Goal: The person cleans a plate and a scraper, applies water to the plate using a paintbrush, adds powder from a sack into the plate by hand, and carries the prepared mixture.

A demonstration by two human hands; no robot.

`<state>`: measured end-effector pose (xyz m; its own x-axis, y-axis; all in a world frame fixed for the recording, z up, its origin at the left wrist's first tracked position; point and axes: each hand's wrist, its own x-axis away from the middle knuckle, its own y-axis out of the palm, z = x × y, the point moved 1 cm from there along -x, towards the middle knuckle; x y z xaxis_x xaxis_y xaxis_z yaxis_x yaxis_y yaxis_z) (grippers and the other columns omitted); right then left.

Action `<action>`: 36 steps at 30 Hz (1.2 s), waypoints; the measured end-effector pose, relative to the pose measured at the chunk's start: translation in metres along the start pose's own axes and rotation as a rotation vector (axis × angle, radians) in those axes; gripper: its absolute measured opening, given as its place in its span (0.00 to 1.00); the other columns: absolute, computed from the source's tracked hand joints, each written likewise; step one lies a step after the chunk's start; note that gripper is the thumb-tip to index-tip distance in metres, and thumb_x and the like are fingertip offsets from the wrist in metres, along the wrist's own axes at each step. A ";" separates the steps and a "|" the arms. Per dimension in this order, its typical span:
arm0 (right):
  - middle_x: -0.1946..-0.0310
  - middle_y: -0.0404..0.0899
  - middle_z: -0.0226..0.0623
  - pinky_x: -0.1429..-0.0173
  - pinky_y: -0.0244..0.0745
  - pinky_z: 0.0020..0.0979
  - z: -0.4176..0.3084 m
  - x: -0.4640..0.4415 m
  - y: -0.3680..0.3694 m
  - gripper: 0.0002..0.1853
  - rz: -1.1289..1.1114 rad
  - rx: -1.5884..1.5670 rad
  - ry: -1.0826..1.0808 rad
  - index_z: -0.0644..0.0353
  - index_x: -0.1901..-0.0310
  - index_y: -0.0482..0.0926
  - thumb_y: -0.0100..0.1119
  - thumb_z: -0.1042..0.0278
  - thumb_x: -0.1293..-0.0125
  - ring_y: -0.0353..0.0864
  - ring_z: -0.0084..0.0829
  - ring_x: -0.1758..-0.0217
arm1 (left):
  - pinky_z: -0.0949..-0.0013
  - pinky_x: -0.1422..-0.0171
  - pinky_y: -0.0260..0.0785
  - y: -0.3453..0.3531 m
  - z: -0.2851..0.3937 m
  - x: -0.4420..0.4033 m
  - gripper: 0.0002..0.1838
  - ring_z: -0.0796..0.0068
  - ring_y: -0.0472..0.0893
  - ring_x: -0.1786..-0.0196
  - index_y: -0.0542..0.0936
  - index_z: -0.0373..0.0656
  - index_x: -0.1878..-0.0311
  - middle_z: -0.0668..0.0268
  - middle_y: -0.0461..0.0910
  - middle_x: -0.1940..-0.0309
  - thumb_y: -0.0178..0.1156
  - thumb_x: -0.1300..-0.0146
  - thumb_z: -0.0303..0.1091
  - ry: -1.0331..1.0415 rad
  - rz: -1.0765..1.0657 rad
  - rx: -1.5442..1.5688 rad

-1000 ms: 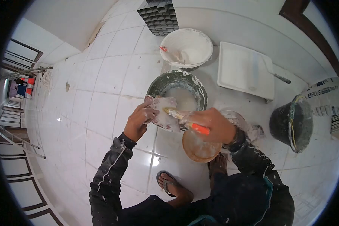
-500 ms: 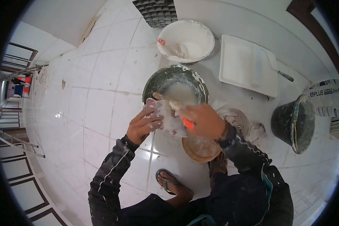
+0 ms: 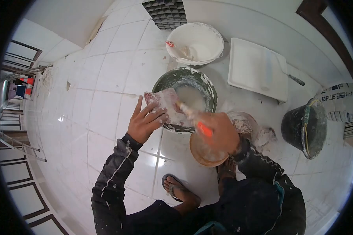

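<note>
My left hand (image 3: 145, 119) holds a whitish, red-edged piece (image 3: 166, 103) over the near left rim of a dark green basin (image 3: 208, 88) with cloudy liquid inside. What the piece is, I cannot tell. Closed round the orange handle of a brush (image 3: 204, 129), my right hand (image 3: 220, 133) is blurred by motion. The brush's tip lies against the right side of the piece. Just below my right hand stands an orange-brown bowl (image 3: 202, 155) with whitish residue, partly hidden by the hand.
Behind the basin is a white bucket (image 3: 202, 43). A white tray (image 3: 253, 68) holding a roller (image 3: 296, 79) lies to its right. Farther right are a black bucket (image 3: 296, 127) and a printed bag (image 3: 339, 96). A clear plastic bag (image 3: 264, 136) sits near my right wrist.
The piece has tilted and moved slightly up and left, and the fingers of my left hand are more spread. My right hand with the brush has shifted back and forth across the piece.
</note>
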<state>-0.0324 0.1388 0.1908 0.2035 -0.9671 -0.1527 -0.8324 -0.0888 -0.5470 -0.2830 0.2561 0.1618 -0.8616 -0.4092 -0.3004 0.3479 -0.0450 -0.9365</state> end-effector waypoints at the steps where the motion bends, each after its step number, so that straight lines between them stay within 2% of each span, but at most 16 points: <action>1: 0.61 0.82 0.47 0.60 0.78 0.38 0.017 -0.005 0.007 0.23 0.107 0.010 -0.002 0.58 0.43 0.77 0.59 0.73 0.43 0.82 0.47 0.63 | 0.33 0.24 0.44 0.000 0.001 -0.001 0.11 0.64 0.75 0.40 0.82 0.54 0.57 0.75 0.80 0.50 0.60 0.44 0.33 0.014 -0.032 -0.078; 2: 0.61 0.82 0.47 0.60 0.78 0.38 0.031 -0.004 0.012 0.24 0.215 0.021 -0.005 0.58 0.41 0.76 0.58 0.74 0.42 0.82 0.47 0.63 | 0.34 0.23 0.43 0.001 0.002 -0.003 0.10 0.65 0.75 0.40 0.82 0.55 0.58 0.75 0.80 0.50 0.59 0.44 0.34 0.029 -0.064 -0.157; 6: 0.62 0.82 0.48 0.61 0.77 0.39 0.006 0.011 0.006 0.23 0.288 -0.154 -0.046 0.58 0.41 0.76 0.56 0.74 0.41 0.81 0.49 0.64 | 0.37 0.23 0.43 0.004 0.014 -0.004 0.09 0.66 0.74 0.40 0.82 0.55 0.60 0.74 0.80 0.51 0.60 0.44 0.34 -0.015 -0.134 -0.208; 8: 0.62 0.82 0.49 0.60 0.77 0.38 -0.010 0.021 0.015 0.20 0.117 0.025 -0.049 0.60 0.44 0.78 0.54 0.74 0.39 0.81 0.50 0.64 | 0.39 0.23 0.45 0.006 0.013 -0.004 0.09 0.67 0.74 0.41 0.82 0.55 0.60 0.74 0.80 0.51 0.60 0.45 0.34 0.006 -0.082 -0.205; 9: 0.62 0.82 0.49 0.60 0.77 0.38 -0.006 0.020 0.021 0.20 0.120 0.028 -0.049 0.60 0.44 0.78 0.54 0.74 0.39 0.81 0.50 0.64 | 0.39 0.23 0.45 0.008 0.010 -0.002 0.09 0.67 0.74 0.41 0.82 0.55 0.60 0.74 0.80 0.51 0.60 0.45 0.34 0.010 -0.080 -0.206; 11: 0.59 0.83 0.47 0.57 0.78 0.33 0.013 0.021 0.039 0.12 0.196 -0.185 0.222 0.64 0.55 0.80 0.59 0.74 0.41 0.84 0.45 0.62 | 0.40 0.24 0.47 0.009 0.007 0.002 0.09 0.67 0.74 0.41 0.81 0.54 0.60 0.73 0.79 0.52 0.60 0.45 0.34 0.019 -0.056 -0.207; 15: 0.60 0.83 0.47 0.57 0.78 0.33 0.021 0.024 0.035 0.15 0.315 -0.075 0.206 0.63 0.52 0.79 0.58 0.74 0.41 0.84 0.45 0.63 | 0.43 0.25 0.48 0.007 0.010 0.005 0.09 0.67 0.74 0.41 0.81 0.54 0.59 0.73 0.79 0.52 0.60 0.45 0.34 -0.005 -0.088 -0.251; 17: 0.59 0.83 0.49 0.57 0.78 0.32 0.001 0.026 0.027 0.16 0.348 -0.146 -0.024 0.62 0.49 0.79 0.59 0.74 0.41 0.84 0.46 0.63 | 0.45 0.27 0.50 0.012 0.009 0.004 0.10 0.67 0.75 0.43 0.81 0.54 0.59 0.72 0.79 0.52 0.60 0.45 0.34 -0.023 -0.051 -0.267; 21: 0.61 0.82 0.52 0.60 0.77 0.37 0.002 0.031 0.049 0.19 0.167 -0.005 0.040 0.63 0.47 0.77 0.57 0.77 0.42 0.82 0.50 0.63 | 0.46 0.28 0.51 0.011 0.010 0.004 0.11 0.66 0.74 0.44 0.81 0.54 0.57 0.71 0.78 0.51 0.60 0.45 0.34 -0.034 -0.021 -0.242; 23: 0.56 0.81 0.52 0.58 0.78 0.36 0.031 0.022 0.062 0.15 0.349 -0.137 0.102 0.64 0.51 0.77 0.58 0.78 0.42 0.83 0.49 0.60 | 0.46 0.30 0.53 0.018 0.011 0.005 0.13 0.65 0.72 0.43 0.80 0.53 0.54 0.69 0.76 0.51 0.59 0.44 0.33 -0.039 -0.086 -0.246; 26: 0.54 0.81 0.52 0.55 0.78 0.35 0.023 0.022 0.045 0.16 0.445 -0.171 0.028 0.64 0.50 0.77 0.58 0.79 0.42 0.84 0.49 0.58 | 0.47 0.32 0.55 0.016 0.022 0.001 0.15 0.64 0.71 0.43 0.79 0.53 0.51 0.68 0.75 0.51 0.59 0.44 0.33 -0.052 -0.121 -0.248; 30: 0.55 0.82 0.52 0.53 0.79 0.35 0.016 0.031 0.056 0.16 0.403 -0.139 -0.101 0.65 0.50 0.77 0.58 0.80 0.42 0.84 0.49 0.56 | 0.47 0.33 0.56 0.022 0.015 0.002 0.16 0.64 0.71 0.44 0.79 0.53 0.50 0.67 0.74 0.52 0.58 0.44 0.33 -0.067 -0.100 -0.221; 33: 0.58 0.82 0.52 0.55 0.79 0.35 0.030 0.032 0.064 0.16 0.440 -0.077 -0.069 0.66 0.51 0.77 0.59 0.80 0.43 0.84 0.50 0.57 | 0.48 0.34 0.57 0.026 0.021 0.006 0.17 0.64 0.71 0.45 0.78 0.53 0.49 0.67 0.74 0.52 0.57 0.44 0.32 -0.046 -0.131 -0.248; 35: 0.58 0.81 0.51 0.58 0.79 0.35 0.034 0.034 0.056 0.17 0.392 -0.089 0.123 0.65 0.51 0.77 0.60 0.79 0.44 0.84 0.48 0.57 | 0.49 0.36 0.58 0.029 0.021 0.009 0.17 0.64 0.71 0.46 0.78 0.53 0.50 0.67 0.73 0.53 0.56 0.44 0.32 -0.092 -0.120 -0.199; 36: 0.58 0.81 0.51 0.58 0.79 0.35 0.027 0.037 0.055 0.17 0.390 -0.096 0.128 0.65 0.51 0.77 0.60 0.79 0.44 0.84 0.48 0.57 | 0.49 0.36 0.58 0.027 0.024 0.009 0.17 0.64 0.71 0.46 0.78 0.53 0.50 0.67 0.73 0.53 0.56 0.44 0.32 -0.094 -0.129 -0.197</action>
<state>-0.0567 0.1047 0.1325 -0.1975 -0.9538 -0.2263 -0.8797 0.2743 -0.3885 -0.2726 0.2293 0.1379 -0.8528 -0.4948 -0.1670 0.1511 0.0723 -0.9859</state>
